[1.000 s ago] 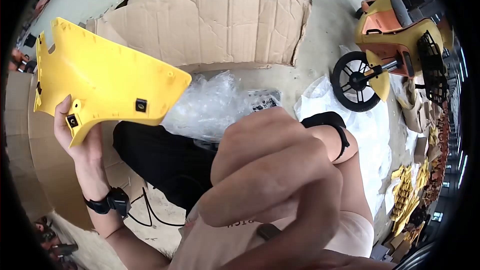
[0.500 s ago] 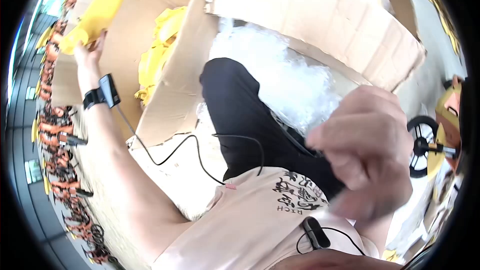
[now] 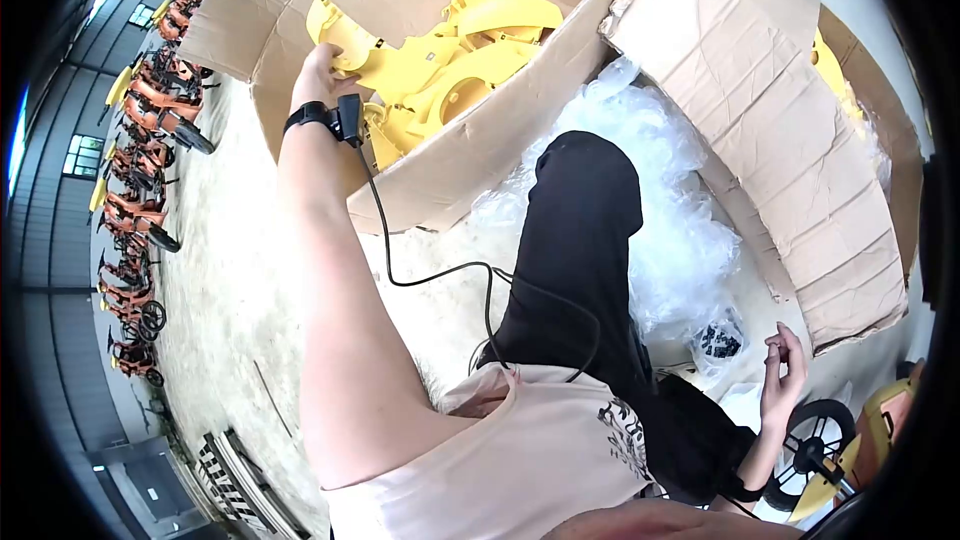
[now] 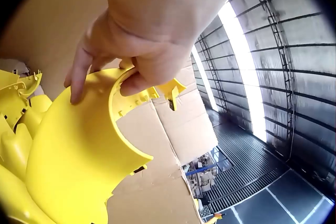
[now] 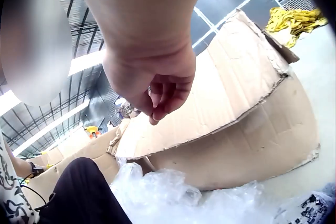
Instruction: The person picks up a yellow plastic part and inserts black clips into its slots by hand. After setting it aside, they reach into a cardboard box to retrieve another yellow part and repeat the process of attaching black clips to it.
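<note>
My left hand (image 3: 322, 70) reaches over the left cardboard box and grips a curved yellow plastic panel (image 4: 73, 140) by its edge. In the left wrist view the thumb lies inside the rim and the fingers on the outer face. The panel overlaps a pile of similar yellow plastic panels (image 3: 490, 25) inside the box. Out to the right, past the knee, my right hand (image 3: 785, 375) hangs with loosely bent fingers. In the right wrist view its thumb and fingertips (image 5: 159, 115) come close together, and nothing shows between them.
The left cardboard box (image 3: 430, 205) stands in front of the left leg. Crumpled clear plastic wrap (image 3: 650, 210) lies between it and another carton (image 3: 770, 140). A scooter wheel (image 3: 805, 450) is near the right hand. A black cable (image 3: 420, 280) hangs from the left wrist.
My left hand has brought the yellow panel from a raised position at the left down into the box. The right hand has moved away from in front of the camera, out past the knee.
</note>
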Demonstrator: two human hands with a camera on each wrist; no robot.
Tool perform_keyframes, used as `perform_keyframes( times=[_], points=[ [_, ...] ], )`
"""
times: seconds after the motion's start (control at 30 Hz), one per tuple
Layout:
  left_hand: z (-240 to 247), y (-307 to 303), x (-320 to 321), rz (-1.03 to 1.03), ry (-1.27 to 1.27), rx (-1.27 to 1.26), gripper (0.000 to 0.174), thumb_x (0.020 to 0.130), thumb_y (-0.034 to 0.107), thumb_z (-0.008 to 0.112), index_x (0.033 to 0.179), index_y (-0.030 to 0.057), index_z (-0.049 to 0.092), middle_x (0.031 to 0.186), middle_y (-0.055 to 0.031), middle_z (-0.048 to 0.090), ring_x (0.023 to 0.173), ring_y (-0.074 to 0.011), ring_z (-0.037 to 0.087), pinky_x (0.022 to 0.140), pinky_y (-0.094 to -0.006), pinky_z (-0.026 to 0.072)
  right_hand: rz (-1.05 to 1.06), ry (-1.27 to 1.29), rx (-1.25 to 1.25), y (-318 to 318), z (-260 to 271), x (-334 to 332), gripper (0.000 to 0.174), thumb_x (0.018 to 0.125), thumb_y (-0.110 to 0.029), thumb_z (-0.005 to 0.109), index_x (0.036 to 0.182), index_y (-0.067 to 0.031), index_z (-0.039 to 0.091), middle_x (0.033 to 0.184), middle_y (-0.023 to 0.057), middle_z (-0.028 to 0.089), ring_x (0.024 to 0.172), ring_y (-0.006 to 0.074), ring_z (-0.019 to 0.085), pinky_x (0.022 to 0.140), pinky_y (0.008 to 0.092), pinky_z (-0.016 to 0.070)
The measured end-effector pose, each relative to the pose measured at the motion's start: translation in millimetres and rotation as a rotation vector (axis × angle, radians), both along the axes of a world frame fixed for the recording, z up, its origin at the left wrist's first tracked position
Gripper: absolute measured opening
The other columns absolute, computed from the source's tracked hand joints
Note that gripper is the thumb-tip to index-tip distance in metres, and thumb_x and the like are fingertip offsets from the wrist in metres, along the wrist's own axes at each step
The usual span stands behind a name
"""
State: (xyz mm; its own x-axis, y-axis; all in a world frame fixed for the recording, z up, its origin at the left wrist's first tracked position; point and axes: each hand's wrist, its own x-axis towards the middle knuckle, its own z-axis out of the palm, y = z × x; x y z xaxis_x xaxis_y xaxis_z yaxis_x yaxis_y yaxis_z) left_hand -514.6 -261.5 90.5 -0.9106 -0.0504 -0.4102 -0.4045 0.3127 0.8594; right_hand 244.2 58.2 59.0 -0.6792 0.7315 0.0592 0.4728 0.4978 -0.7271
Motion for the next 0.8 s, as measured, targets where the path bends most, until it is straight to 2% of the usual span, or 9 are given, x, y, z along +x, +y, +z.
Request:
perform_keyframes(
  times=[0.13, 0.2, 0.27, 0.33, 0.5, 0.53, 0.57, 0.67, 0.8],
  points=[
    [-1, -54, -27, 0.001, -0.107, -0.104, 0.044, 0.092, 0.017, 0.048, 0.129, -0.0055, 0.043, 0.116, -0.0257, 0.058, 0.094, -0.0449, 0.066, 0.067, -0.0390, 0.0649, -0.081, -0.006, -0.068, -3, -24, 17, 0.027, 0.093, 0.003, 0.054, 0.120, 0.0006, 0.061, 0.088, 0.0051, 0.061, 0.071, 0.0102, 0.051, 0.064, 0.0237, 0.0436],
    [-22, -75, -29, 0.058, -0.241, -0.061, 0.037, 0.096, 0.017, 0.048, 0.123, -0.0089, 0.046, 0.118, -0.0286, 0.058, 0.081, -0.0447, 0.070, 0.060, -0.0355, 0.0654, -0.118, -0.007, -0.122, -5, -31, 17, 0.026, 0.094, 0.002, 0.055, 0.118, 0.0007, 0.062, 0.088, 0.0053, 0.061, 0.071, 0.0103, 0.051, 0.064, 0.0236, 0.0436],
    [-33, -83, -5, -0.043, -0.191, -0.132, 0.031, 0.096, 0.014, 0.053, 0.117, -0.0085, 0.051, 0.114, -0.0242, 0.063, 0.080, -0.0357, 0.072, 0.065, -0.0418, 0.0653, -0.128, 0.021, -0.130, -7, -31, 9, 0.025, 0.093, 0.003, 0.055, 0.117, 0.0005, 0.062, 0.089, 0.0053, 0.062, 0.072, 0.0098, 0.051, 0.064, 0.0232, 0.0434],
    [-51, -92, -11, -0.075, -0.242, -0.227, 0.030, 0.096, 0.012, 0.052, 0.118, -0.0078, 0.052, 0.112, -0.0228, 0.064, 0.082, -0.0360, 0.071, 0.068, -0.0441, 0.0651, -0.093, -0.013, -0.152, -8, -24, 1, 0.023, 0.093, 0.004, 0.056, 0.114, 0.0012, 0.062, 0.089, 0.0073, 0.063, 0.074, 0.0124, 0.055, 0.068, 0.0249, 0.0456],
    [-71, -95, -28, 0.361, 0.054, 0.534, 0.037, 0.098, 0.016, 0.045, 0.132, 0.0012, 0.045, 0.130, -0.0204, 0.054, 0.105, -0.0367, 0.063, 0.081, -0.0500, 0.0609, -0.079, -0.062, -0.122, -7, -21, -1, 0.018, 0.093, 0.004, 0.056, 0.110, 0.0034, 0.063, 0.088, 0.0106, 0.062, 0.081, 0.0173, 0.061, 0.076, 0.0283, 0.0476],
    [-53, -77, -11, 0.502, 0.030, 0.621, 0.039, 0.098, 0.018, 0.044, 0.135, 0.0033, 0.044, 0.134, -0.0195, 0.051, 0.108, -0.0373, 0.061, 0.087, -0.0505, 0.0583, -0.095, -0.087, -0.157, -6, -20, -1, 0.017, 0.093, 0.003, 0.056, 0.108, 0.0041, 0.063, 0.088, 0.0116, 0.062, 0.082, 0.0187, 0.062, 0.078, 0.0291, 0.0478],
    [-28, -49, 32, 0.441, 0.074, 0.703, 0.042, 0.099, 0.024, 0.043, 0.139, 0.0091, 0.042, 0.142, -0.0188, 0.043, 0.116, -0.0378, 0.057, 0.096, -0.0461, 0.0514, -0.095, -0.090, -0.157, -7, -20, -1, 0.017, 0.093, 0.003, 0.056, 0.108, 0.0041, 0.063, 0.088, 0.0116, 0.062, 0.082, 0.0187, 0.062, 0.078, 0.0291, 0.0478],
    [-38, -46, -23, 0.198, -0.076, 0.460, 0.048, 0.100, 0.024, 0.043, 0.145, 0.0115, 0.036, 0.149, -0.0196, 0.035, 0.120, -0.0364, 0.054, 0.098, -0.0412, 0.0495, -0.087, -0.072, -0.131, -9, -20, -3, 0.016, 0.092, 0.003, 0.056, 0.107, 0.0051, 0.063, 0.087, 0.0120, 0.062, 0.081, 0.0188, 0.061, 0.077, 0.0289, 0.0477],
    [-17, 2, -29, 0.231, 0.167, 0.375, 0.055, 0.101, 0.020, 0.042, 0.152, 0.0069, 0.026, 0.149, -0.0211, 0.035, 0.108, -0.0365, 0.060, 0.090, -0.0453, 0.0538, -0.030, -0.056, -0.133, -10, -12, -1, 0.017, 0.090, 0.004, 0.057, 0.106, 0.0061, 0.062, 0.085, 0.0128, 0.062, 0.080, 0.0199, 0.061, 0.077, 0.0286, 0.0474]
  ],
)
